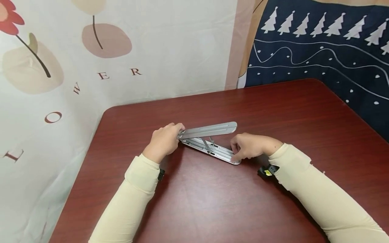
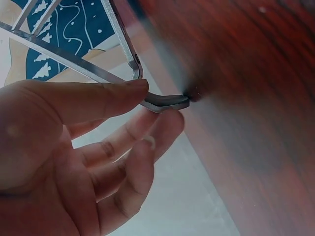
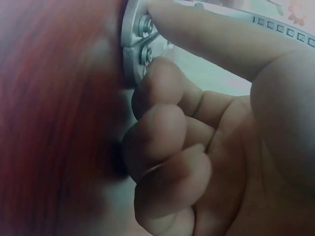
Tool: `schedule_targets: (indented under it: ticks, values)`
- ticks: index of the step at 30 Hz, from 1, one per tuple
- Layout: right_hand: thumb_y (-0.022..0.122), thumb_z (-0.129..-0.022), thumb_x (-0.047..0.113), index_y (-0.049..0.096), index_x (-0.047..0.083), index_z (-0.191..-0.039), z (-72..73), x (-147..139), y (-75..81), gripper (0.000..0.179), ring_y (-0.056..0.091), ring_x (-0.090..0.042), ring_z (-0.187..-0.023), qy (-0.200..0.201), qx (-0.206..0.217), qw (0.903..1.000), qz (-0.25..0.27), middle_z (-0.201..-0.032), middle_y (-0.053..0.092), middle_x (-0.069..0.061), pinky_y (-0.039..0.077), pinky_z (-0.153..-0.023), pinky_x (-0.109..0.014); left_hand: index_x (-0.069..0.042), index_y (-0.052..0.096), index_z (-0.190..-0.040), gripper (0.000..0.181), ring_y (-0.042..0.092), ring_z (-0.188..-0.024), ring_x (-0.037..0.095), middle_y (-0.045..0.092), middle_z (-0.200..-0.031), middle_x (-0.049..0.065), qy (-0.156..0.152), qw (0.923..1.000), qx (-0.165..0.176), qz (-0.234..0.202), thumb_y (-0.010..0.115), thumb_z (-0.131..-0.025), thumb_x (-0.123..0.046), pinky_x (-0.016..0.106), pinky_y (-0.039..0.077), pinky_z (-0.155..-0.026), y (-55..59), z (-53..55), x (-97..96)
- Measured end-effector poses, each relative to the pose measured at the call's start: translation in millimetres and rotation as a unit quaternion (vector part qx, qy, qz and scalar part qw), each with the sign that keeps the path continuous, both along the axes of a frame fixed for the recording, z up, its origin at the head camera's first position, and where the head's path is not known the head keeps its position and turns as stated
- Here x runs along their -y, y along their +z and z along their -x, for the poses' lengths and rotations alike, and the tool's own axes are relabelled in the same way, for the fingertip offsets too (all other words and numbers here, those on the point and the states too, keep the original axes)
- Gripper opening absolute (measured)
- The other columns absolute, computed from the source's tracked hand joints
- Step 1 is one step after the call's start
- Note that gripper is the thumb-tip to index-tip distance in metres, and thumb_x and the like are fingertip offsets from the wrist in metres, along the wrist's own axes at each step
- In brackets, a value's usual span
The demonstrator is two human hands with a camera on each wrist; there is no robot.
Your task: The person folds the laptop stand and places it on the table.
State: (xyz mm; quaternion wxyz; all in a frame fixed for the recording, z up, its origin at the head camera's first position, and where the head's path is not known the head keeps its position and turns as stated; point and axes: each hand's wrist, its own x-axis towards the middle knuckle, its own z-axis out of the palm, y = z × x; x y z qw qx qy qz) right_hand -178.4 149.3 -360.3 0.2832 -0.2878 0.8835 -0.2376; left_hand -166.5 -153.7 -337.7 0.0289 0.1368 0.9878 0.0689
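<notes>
A silver metal folding laptop stand [image 1: 209, 130] stands over the table, its upper arms raised at an angle above the base rails [image 1: 223, 153], with thin struts between. At its left end my left hand [image 1: 164, 141] pinches the metal; in the left wrist view the thumb [image 2: 108, 101] lies on top and a fingertip sits beneath the bent tip. My right hand [image 1: 253, 145] grips the right end of the base with thumb and curled fingers. The right wrist view shows two rounded metal ends with screws [image 3: 146, 25] between thumb and forefinger.
The reddish-brown wooden table [image 1: 197, 209] extends around both hands. Behind it hang a pale cloth [image 1: 176, 44] with flower prints and letters and a dark blue cloth [image 1: 304, 50] with white trees. A black strapped device [image 1: 267, 171] is on the right wrist.
</notes>
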Motion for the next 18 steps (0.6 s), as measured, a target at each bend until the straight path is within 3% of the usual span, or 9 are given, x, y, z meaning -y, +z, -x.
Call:
schedule_targets:
  ticks: [18]
  values:
    - [0.082, -0.076, 0.024, 0.058, 0.017, -0.066, -9.1, 12, -3.2, 0.028, 0.045, -0.004, -0.047, 0.027, -0.048, 0.9985, 0.005, -0.051, 0.049, 0.011, 0.039, -0.05, -0.022, -0.019, 0.064, -0.125, 0.048, 0.069, -0.098, 0.038, 0.068, -0.116, 0.01, 0.005, 1.0, 0.0, -0.005, 0.058, -0.085, 0.006, 0.052, 0.055, -0.073, 1.0, 1.6, 0.1]
